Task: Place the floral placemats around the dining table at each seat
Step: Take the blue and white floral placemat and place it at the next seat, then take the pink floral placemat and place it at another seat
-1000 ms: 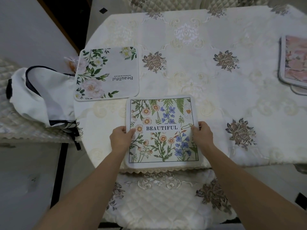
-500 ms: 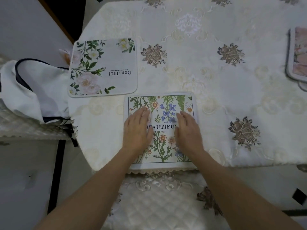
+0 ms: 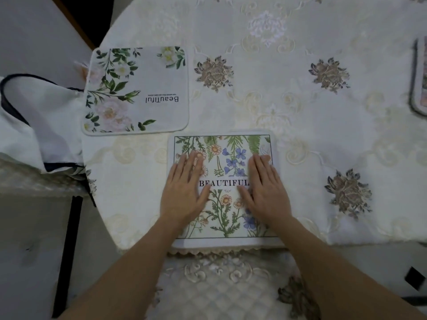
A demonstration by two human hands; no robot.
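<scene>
Two hands are lying flat on the wildflower placemat [image 3: 227,188], which is sitting at the near edge of the dining table [image 3: 300,116], squarely in front of the person and just above the scalloped lace hem of the tablecloth [image 3: 129,181]. The left hand [image 3: 184,192] is pressing palm down on the mat's left half, fingers stretched out and together, grasping nothing. The right hand [image 3: 265,192] is doing the same on the right half, spread loose and flat, its thumb lying under the printed word BEAUTIFUL, which is showing between the two hands. Daisies, blue blossoms and ferns are filling the mat inside a thin dark border line.

Just up and to the left, a second placemat [image 3: 138,91] with white roses and green leaves is lying flat near the table's left curve, its lettering reading upside down from here. Its lower right corner is sitting very near the first mat's upper left corner; whether the two are touching is hard to tell. Well apart, at the far right edge of view, a third mat [image 3: 419,77] with a grey rim is showing only partly.

A white bag [image 3: 34,116] with dark trim is slumping on a chair to the left of the table. Below the near edge, a quilted seat cushion [image 3: 221,292] with embroidered flowers is lying between the person's forearms.
</scene>
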